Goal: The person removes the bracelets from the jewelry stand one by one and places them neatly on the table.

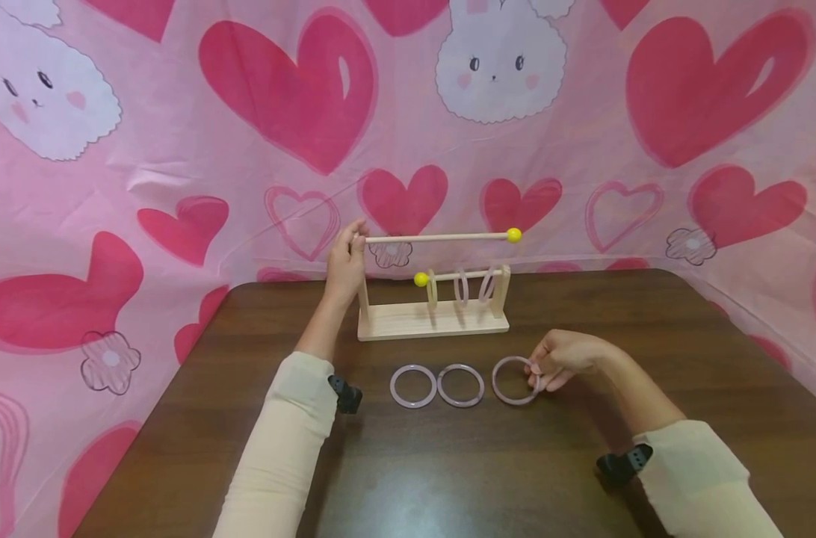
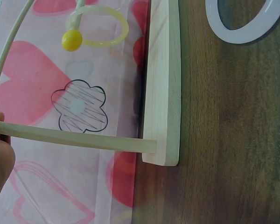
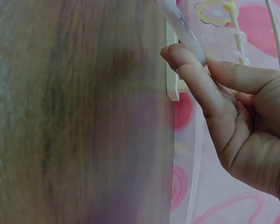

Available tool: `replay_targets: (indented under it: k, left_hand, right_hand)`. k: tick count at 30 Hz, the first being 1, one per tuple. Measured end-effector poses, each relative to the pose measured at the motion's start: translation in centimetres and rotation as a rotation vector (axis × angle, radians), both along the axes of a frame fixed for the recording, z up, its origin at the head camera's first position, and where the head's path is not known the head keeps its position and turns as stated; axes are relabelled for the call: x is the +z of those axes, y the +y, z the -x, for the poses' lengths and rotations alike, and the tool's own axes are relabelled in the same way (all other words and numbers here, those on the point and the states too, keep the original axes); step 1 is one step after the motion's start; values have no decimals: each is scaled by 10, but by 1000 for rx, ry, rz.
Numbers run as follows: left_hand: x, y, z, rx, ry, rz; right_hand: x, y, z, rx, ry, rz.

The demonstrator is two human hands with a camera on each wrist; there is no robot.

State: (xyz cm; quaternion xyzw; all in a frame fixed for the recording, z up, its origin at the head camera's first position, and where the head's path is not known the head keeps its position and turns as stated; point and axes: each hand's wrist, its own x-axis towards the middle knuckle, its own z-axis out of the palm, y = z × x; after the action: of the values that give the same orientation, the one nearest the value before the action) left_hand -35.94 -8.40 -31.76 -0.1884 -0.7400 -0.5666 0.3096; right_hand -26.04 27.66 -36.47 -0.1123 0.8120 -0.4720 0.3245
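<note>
1. Lilac ring [image 1: 495, 379] is pinched at its right side between thumb and fingers of the right hand [image 1: 564, 359], out from the far edge of the table [image 1: 489, 463], nearer than the wooden stand [image 1: 435, 321].
2. In the right wrist view the ring is blurred and edge-on; it seems tilted off the tabletop, though that is hard to judge.
3. The left hand [image 1: 345, 261] grips the top of the left post [image 1: 364, 295], at the start of the upper rod [image 1: 442, 237].
4. Left of the held ring, 2 more rings lie flat, just beside each other: the left ring [image 1: 413, 405] and the middle ring [image 1: 460, 404].
5. The stand is upright near the table's far edge, between its 2 far corners.
6. The lower rod [image 1: 446, 276] carries 3 rings: a yellow ring [image 2: 125, 29] nearest the lower yellow ball [image 1: 421, 279], then 2 pale pink rings [image 1: 465, 288] toward the right post [image 1: 505, 291].
7. Beyond the far edge hangs a pink cloth [image 1: 569, 149] with hearts and rabbit faces.
</note>
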Motion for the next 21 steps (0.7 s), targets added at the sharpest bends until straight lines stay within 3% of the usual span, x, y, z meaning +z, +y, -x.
replay_targets:
  k: [21]
  left_hand:
    - [1,-1,-1,-9,-18,1]
  right_hand:
    - [4,-3,3,-35,35,-59]
